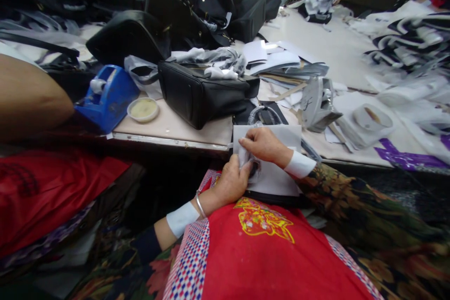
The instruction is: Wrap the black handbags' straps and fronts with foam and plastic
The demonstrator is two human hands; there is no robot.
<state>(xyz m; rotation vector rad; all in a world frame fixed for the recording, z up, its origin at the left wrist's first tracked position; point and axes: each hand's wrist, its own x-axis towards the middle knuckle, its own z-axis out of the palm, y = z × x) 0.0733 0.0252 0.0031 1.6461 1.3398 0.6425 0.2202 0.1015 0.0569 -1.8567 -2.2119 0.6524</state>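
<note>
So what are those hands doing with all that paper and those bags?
A person in a red apron sits at a cluttered work table. Both hands are down at the lap: the left hand and right hand pinch thin white wrapping paper around a small dark part. A black handbag lies on the table just ahead, beside a blue tape dispenser and a little dish.

Near, a red apron bears a yellow emblem and checked red-blue-white edging; floral sleeves; white paper. Left: blue tape dispenser. Far: black handbags.
</note>
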